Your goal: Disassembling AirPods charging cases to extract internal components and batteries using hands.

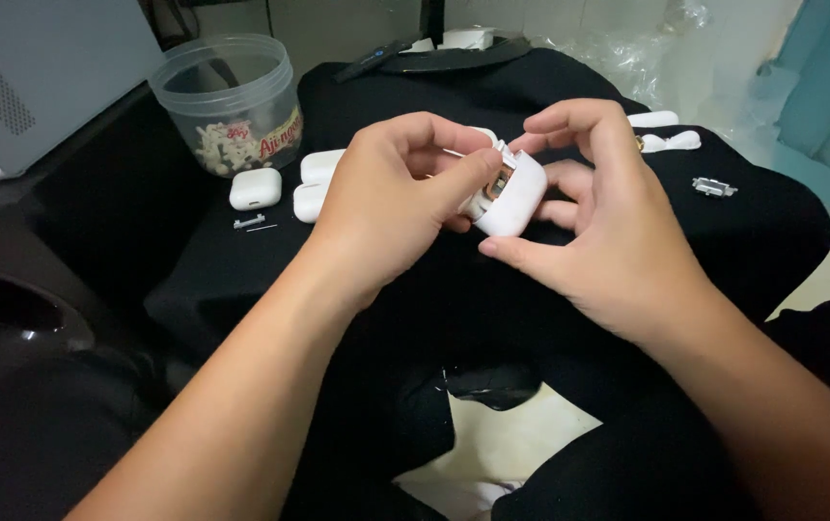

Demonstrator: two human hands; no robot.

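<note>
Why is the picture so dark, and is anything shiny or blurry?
Head view: the black cloth swallows light, so the lower corners go murky; the white case between the left hand and right hand looks bright and sharp; the plastic jar shows soft glints; far edges are slightly blurred.

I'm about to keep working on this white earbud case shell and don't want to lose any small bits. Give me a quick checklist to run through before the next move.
1. Shell held by both hands: ok. The left hand and right hand both grip the white case shell.
2. Opening in view: ok, the shell's open end with its metal insides faces the camera.
3. Insert seated or loose: cannot tell, fingers cover it.
4. Loose small parts on the black cloth: ok, the small metal piece and the metal clip lie away from the edges.
5. Spare white case out of the way: ok.
6. Plastic jar stable: ok, upright.
</note>
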